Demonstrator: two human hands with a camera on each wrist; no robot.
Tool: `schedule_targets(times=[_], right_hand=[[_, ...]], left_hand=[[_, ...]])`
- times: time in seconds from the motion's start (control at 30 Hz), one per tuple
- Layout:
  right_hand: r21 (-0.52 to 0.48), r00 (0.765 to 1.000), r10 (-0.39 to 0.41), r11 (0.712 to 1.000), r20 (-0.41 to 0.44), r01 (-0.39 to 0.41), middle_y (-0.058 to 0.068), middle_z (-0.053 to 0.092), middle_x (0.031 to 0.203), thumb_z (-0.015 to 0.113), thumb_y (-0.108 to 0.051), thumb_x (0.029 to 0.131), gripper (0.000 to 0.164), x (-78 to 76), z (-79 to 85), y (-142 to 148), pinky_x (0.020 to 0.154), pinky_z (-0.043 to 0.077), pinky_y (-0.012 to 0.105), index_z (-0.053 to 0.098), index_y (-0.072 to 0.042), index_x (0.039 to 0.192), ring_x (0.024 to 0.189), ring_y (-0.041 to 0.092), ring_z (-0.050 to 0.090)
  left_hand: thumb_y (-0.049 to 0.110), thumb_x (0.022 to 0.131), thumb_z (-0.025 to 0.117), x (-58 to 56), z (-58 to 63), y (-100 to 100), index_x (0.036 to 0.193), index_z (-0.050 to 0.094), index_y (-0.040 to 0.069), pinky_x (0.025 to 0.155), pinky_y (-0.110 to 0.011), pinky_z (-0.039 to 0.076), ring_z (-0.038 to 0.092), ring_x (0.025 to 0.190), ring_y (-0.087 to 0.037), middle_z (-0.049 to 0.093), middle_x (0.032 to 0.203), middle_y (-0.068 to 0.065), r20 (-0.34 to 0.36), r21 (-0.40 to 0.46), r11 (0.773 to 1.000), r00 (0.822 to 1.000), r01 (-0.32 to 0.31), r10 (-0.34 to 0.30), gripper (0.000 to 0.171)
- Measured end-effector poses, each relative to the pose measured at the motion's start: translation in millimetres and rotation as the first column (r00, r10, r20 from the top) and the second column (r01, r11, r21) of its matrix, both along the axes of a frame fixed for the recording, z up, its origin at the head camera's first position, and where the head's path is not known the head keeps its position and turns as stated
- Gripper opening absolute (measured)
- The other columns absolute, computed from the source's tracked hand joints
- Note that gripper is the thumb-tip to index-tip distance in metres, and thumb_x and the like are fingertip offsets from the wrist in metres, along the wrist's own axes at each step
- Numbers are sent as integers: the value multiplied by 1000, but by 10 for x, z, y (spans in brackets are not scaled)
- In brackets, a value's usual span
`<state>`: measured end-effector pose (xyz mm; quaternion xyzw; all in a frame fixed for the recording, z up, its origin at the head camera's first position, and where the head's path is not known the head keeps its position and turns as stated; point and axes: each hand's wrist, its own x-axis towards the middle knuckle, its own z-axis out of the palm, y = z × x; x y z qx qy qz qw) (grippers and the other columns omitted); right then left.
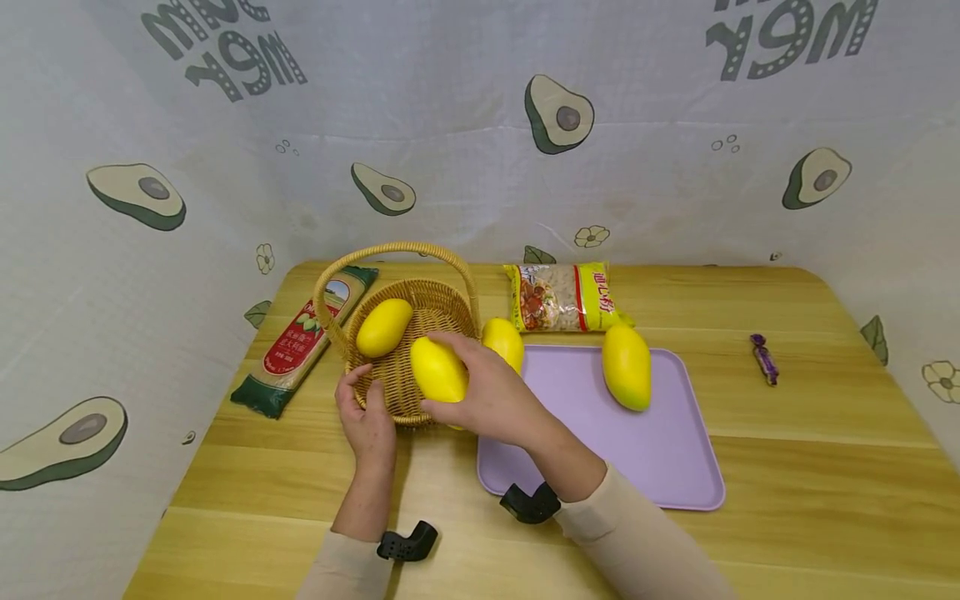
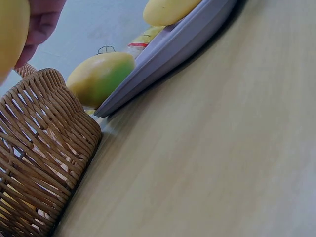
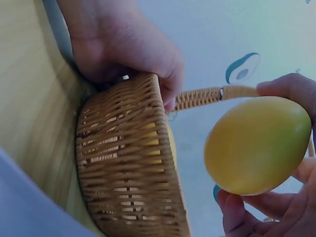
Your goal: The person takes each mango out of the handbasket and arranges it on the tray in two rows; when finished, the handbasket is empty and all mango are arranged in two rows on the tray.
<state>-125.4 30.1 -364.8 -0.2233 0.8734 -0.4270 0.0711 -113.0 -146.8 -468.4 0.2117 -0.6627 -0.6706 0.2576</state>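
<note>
A yellow mango (image 1: 438,371) is gripped between the thumb and fingers of my right hand (image 1: 498,392), above the right side of the wicker basket (image 1: 427,292). In the right wrist view the held mango (image 3: 256,145) hangs clear of the basket's rim and shows a greenish end. My left hand (image 1: 367,421) holds the near left rim of the basket, its fingers curled over the edge in the right wrist view. Inside the basket lies another mango (image 1: 384,327). Right of the basket, a mango (image 1: 504,340) sits at the tray's left edge, partly hidden by my right hand.
A lilac tray (image 1: 600,467) lies right of the basket, with a mango (image 1: 627,368) near its far right corner. Behind it is a yellow food packet (image 1: 558,297). A pasta packet (image 1: 300,342) lies left of the basket. A purple-wrapped candy (image 1: 764,360) is at the far right.
</note>
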Motion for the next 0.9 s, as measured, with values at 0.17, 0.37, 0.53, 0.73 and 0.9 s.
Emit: schedule_targets(times=[0.17,0.37,0.53,0.73,0.9], right_hand=[[-113,992,-63,991,109,75,1,54,141,86,-34,78,88,64,12,159,87,57,39,40,-31,153,113,24,61],[-219,979,-80,968,187,121,4,47,147,87,-24,79,94,82,-17,331,84,59,38,34,-31,156,116,31,59],[-260,971,-64,957,232,125,14,41,145,86,-20,81,92,95,-48,480,86,60,39,34,-31,155,111,32,61],[-192,961,-65,974,269,120,14,47,141,87,-25,79,89,132,-77,651,85,59,37,36,-34,152,109,29,63],[-158,951,-29,984,308,82,15,51,138,88,-27,78,89,176,-157,737,84,58,35,37,-32,151,107,27,62]], left_hand=[[4,98,52,11,4,-1,123,56,-3,127,-46,14,30,149,-23,47,143,-13,1,11,1000,1000,0,0,26],[5,98,52,16,-11,-13,124,56,-1,127,-47,13,27,152,-24,45,147,-12,14,14,1000,1000,12,-12,27],[7,97,52,16,-9,-9,125,55,-1,128,-47,13,27,152,-25,45,148,-10,20,10,1000,1000,15,-15,29],[9,98,52,15,-17,-6,126,55,-1,127,-47,12,26,153,-24,44,150,-9,23,14,1000,999,22,-23,30],[9,97,52,5,-16,-6,125,55,0,127,-46,12,27,152,-24,45,150,-8,17,17,1000,1000,15,-15,30]])
